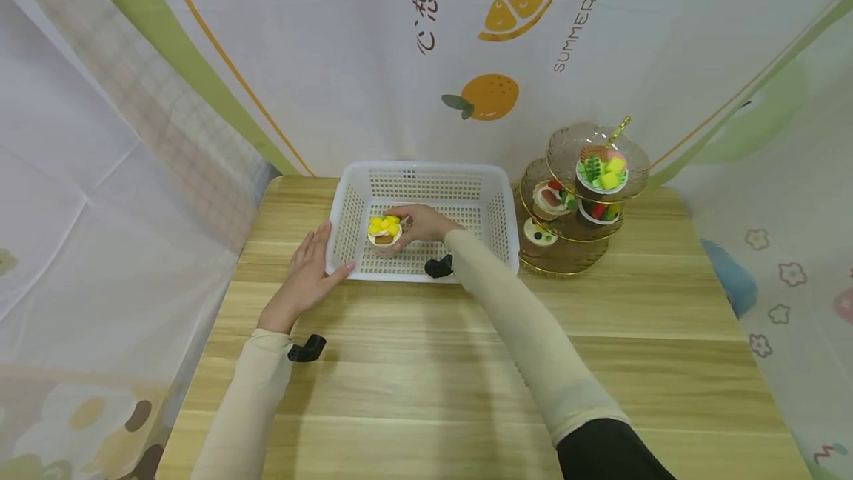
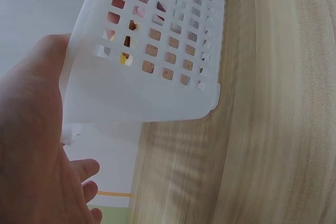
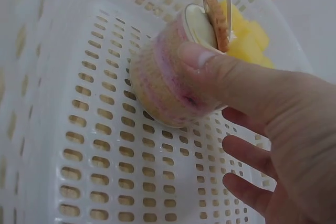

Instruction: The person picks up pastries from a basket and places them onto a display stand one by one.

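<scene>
Inside the white plastic basket (image 1: pixel 426 168), toward its left side, stands a small dessert cup (image 3: pixel 170 72). Layers of pink and tan show through its clear wall, with yellow cubes (image 1: pixel 383 225) and a round biscuit (image 3: pixel 216 19) on top. My right hand (image 1: pixel 423 223) grips this cup from its right side, the thumb against the wall. At the basket's front left corner rests my left hand (image 1: pixel 308 270), thumb at the front rim and fingers stretched along the left side. In the left wrist view, the corner hides part of that hand (image 2: pixel 31 129).
Right of the basket stands a tiered amber glass stand (image 1: pixel 566 247) with several dessert cups on its levels; one cup (image 1: pixel 603 172) sits on top. A printed curtain (image 1: pixel 373 80) hangs behind the wooden table (image 1: pixel 413 361).
</scene>
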